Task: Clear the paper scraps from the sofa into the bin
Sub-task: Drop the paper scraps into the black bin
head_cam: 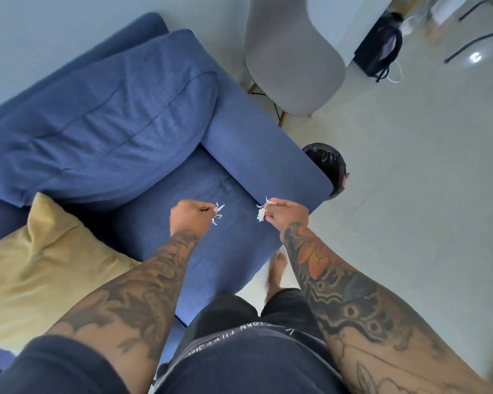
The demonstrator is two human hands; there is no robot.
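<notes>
The left hand (190, 214) and right hand (285, 213), apart, each grip torn white paper scraps (261, 213) above the blue fabric sofa (225, 251), near the black-lined round bin (329, 166).

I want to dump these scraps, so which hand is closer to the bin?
Right. The right hand is just short of the bin, beside the sofa arm; the left hand is farther, over the seat.

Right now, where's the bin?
In the head view the bin stands on the floor at centre right, half hidden behind the sofa armrest's end, just beyond the right hand and below the grey chair.
</notes>
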